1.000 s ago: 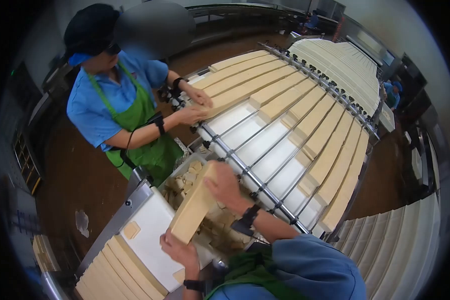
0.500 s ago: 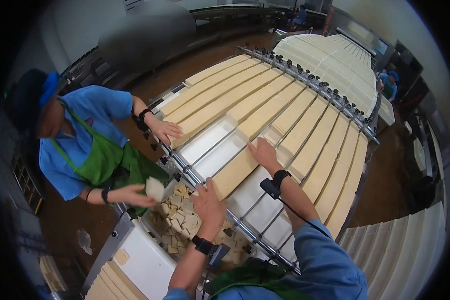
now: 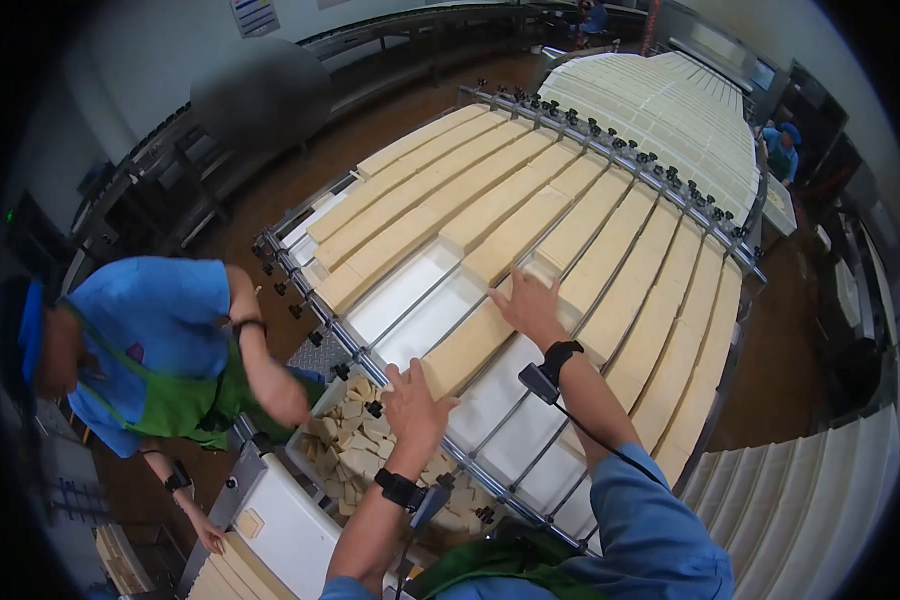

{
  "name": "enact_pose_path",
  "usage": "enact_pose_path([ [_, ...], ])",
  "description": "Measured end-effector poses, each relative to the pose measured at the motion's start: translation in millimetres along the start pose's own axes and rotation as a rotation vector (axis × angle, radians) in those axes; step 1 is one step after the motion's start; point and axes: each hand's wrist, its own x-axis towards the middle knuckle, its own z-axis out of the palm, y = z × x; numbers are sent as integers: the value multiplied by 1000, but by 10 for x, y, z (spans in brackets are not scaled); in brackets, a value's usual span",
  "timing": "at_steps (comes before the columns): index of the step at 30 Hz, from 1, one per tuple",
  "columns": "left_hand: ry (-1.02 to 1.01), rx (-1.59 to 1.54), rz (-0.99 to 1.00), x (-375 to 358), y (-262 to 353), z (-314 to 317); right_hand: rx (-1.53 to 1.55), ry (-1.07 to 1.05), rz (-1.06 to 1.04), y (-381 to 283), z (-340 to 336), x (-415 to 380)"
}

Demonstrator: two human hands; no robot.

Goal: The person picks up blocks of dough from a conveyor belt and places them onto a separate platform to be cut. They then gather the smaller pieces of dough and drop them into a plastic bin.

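Note:
A short pale yellow slab (image 3: 467, 348), apparently soft and smooth, lies lengthwise in a lane of the white rack table. At its near end is my left hand (image 3: 416, 408), fingers spread, thumb out beside the slab's near corner. Over the far end my right hand (image 3: 530, 305) has its fingers apart, fingertips right at the slab's edge. Both hands look open and rest against the slab rather than wrapped round it. Longer slabs (image 3: 610, 255) of the same kind fill the lanes around, split by thin metal rods (image 3: 425, 305).
A metal rail (image 3: 515, 495) with black knobs edges the table. Below it a bin (image 3: 315, 445) holds cut pale pieces. A co-worker (image 3: 160, 350) at left reaches toward strips (image 3: 232, 575) on a white board (image 3: 295, 520). Ridged white sheets (image 3: 800, 510) stand at right.
My fingers have spread wider at both ends of the slab, which stays in about the same place. The co-worker has turned and bent down to the strips; the pale piece has left their hand.

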Motion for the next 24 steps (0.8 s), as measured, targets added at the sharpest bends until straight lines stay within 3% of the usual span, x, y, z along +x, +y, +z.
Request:
enact_pose_path([
  [2, 105, -66, 143, 26, 12, 127, -56, 54, 5, -32, -123, -17],
  [6, 138, -265, 127, 156, 213, 339, -88, 106, 47, -99, -205, -157],
  [8, 208, -452, -108, 274, 143, 556, -118, 129, -18, -200, -151, -344],
  [10, 279, -489, -117, 325, -74, 764, -144, 147, -92, -369, -73, -586],
  [12, 376, -564, -129, 257, -168, 768, 100, 59, -282, -608, -24, -878],
  [15, 322, -659, -78, 258, -264, 764, 295, -85, -391, -923, 67, -1196],
  [17, 348, -695, -159, 156, -211, 590, 234, -185, -395, -938, 236, -1212],
  [20, 394, -675, -124, -114, -393, 373, -103, -67, -422, -873, 392, -1198],
  [22, 476, -667, -33, -557, -556, 81, -162, -56, -400, -818, 517, -1187],
  [23, 516, -655, -86, -821, -686, -38, -180, -56, -378, -791, 577, -1192],
  [24, 597, -535, 19, -1101, -829, -137, -152, -51, -333, -805, 546, -1186],
])
